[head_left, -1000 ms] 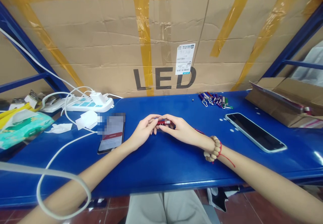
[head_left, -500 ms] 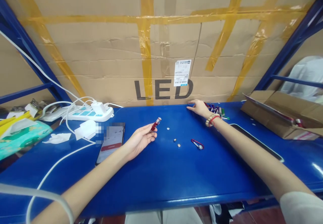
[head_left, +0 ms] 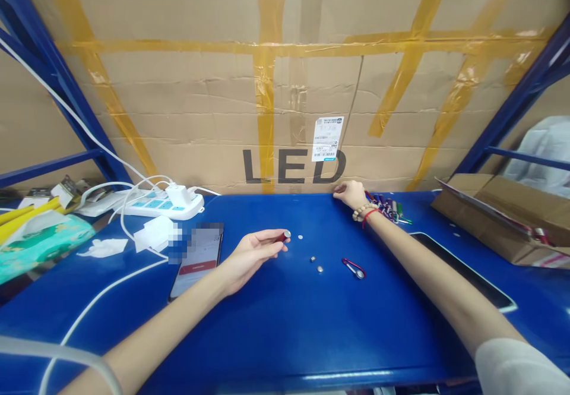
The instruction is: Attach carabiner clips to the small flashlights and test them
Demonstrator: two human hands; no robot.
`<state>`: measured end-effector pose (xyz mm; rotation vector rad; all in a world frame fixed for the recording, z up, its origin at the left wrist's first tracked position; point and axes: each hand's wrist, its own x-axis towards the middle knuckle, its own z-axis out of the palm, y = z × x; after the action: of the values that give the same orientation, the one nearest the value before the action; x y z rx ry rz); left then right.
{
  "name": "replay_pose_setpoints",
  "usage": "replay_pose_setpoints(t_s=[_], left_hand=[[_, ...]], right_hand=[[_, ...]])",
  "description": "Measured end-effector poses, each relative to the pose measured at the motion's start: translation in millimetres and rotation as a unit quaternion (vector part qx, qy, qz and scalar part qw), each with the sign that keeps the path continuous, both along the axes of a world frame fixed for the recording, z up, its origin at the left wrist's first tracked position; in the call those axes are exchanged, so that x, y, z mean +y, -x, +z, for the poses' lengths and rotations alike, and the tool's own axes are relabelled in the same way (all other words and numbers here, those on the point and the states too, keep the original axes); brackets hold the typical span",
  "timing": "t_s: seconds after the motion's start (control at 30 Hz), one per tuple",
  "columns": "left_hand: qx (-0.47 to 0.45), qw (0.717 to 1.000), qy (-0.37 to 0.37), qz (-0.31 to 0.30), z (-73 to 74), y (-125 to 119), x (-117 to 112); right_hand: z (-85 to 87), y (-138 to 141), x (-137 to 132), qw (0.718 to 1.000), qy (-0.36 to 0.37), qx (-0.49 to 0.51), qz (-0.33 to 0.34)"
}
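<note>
My left hand [head_left: 256, 255] holds a small red flashlight [head_left: 282, 237] between thumb and fingers, its round silver end facing right and towards me. At the back edge of the table, my right hand [head_left: 350, 194] has its fingers curled together; whatever they may hold is hidden. Just right of that wrist lies a cluster of small coloured metal flashlights [head_left: 392, 206], partly covered by the hand. Between my arms are a button cell [head_left: 319, 269], a tiny metal piece [head_left: 312, 259], a small white disc [head_left: 300, 237] and a red-and-silver carabiner [head_left: 354, 268].
A phone [head_left: 200, 258] lies beside my left forearm, near a white power strip [head_left: 164, 205] with cables. Under my right forearm is a dark tablet-like slab [head_left: 463, 270]. An open cardboard box [head_left: 494, 220] stands right. A big taped carton [head_left: 200, 116] walls off the back.
My left hand has tipped the flashlight from nearly upright to lying over, its end turned towards me. The fingers of my right hand have curled in at the back edge. The view has shifted slightly.
</note>
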<state>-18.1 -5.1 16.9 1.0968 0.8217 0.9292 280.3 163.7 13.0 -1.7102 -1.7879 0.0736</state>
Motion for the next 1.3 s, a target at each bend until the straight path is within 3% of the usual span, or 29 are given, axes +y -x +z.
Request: replay_pose_setpoints(t_s=[0.17, 0.2, 0.27, 0.33, 0.43, 0.77, 0.93, 1.07, 1.17, 1.3], left_hand=[[0.033, 0.998, -0.048, -0.007, 2.2, -4, -5], [0.035, 0.998, -0.047, -0.010, 2.9, -5, -6], [0.035, 0.998, -0.040, -0.015, 3.9, -7, -8], [0.031, 0.999, -0.034, -0.017, 4.7, -9, -9], [0.031, 0.999, -0.033, -0.026, 5.2, -10, -9], [0.085, 0.990, -0.102, -0.054, 0.0, -8, -9], [0.071, 0.991, -0.098, -0.055, -0.1, -10, -10], [0.050, 0.989, -0.138, -0.020, -0.2, -11, -10], [0.092, 0.974, -0.209, 0.007, -1.5, -10, -10], [0.177, 0.928, -0.327, 0.026, -4.9, -8, -13]], right_hand=[[18.4, 43, -60, 0.986, 0.005, 0.069, 0.152], [21.9, 53, -77, 0.977, 0.011, 0.087, 0.194], [28.4, 71, -111, 0.929, 0.021, 0.199, 0.311], [33.7, 84, -142, 0.899, 0.008, 0.262, 0.352], [37.7, 95, -169, 0.878, 0.003, 0.309, 0.365], [31.9, 92, -166, 0.850, 0.218, 0.330, 0.347], [30.0, 85, -163, 0.878, 0.161, 0.301, 0.334], [34.8, 68, -158, 0.913, 0.144, 0.125, 0.360], [30.7, 55, -153, 0.896, 0.200, 0.006, 0.396], [17.3, 51, -146, 0.876, 0.225, 0.005, 0.427]])
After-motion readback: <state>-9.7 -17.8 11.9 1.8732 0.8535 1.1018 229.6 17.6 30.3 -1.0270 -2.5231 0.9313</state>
